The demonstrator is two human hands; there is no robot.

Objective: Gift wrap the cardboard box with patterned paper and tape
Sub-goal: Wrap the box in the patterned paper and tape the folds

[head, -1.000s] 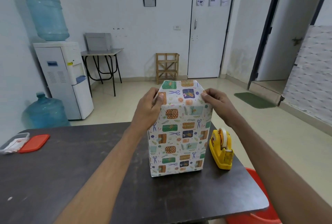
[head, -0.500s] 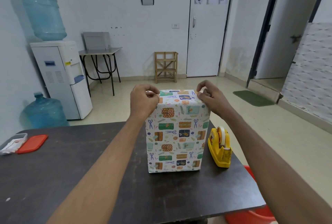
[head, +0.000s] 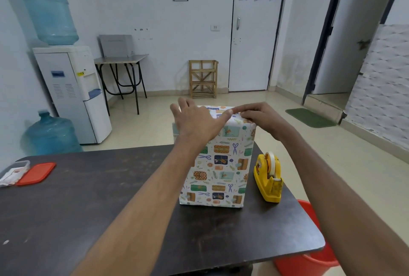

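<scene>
At the left edge of the dark table [head: 88, 209]: a clear container [head: 13, 170] with something white inside, and just beside it on the right a flat red lid [head: 36, 173]. Beyond that edge, on the floor, a blue water bottle [head: 52, 134] next to a white water dispenser [head: 73, 94].

Reaching across from the near edge, the left hand [head: 197, 123]: fingers straight and spread, curled round nothing, laid over the top left part of the box [head: 218, 169]; cannot tell whether the palm presses down or only hovers. Thumb stretched to the right, its tip meeting the right index finger at the near top edge.

Toward the far right corner of the table, the box itself, upright on its small end, covered in patterned paper [head: 221, 158], white with small gifts and scissors.

On the box's top right corner, the right hand [head: 259, 118]: fingers curled down, gripping the paper fold there, index finger lying along the near top edge.

Just right of the box and apart from it, close to the right edge, a yellow tape dispenser [head: 269, 178] with a roll in it. Below the near right corner, on the floor, a red bucket [head: 309, 260], partly hidden.
</scene>
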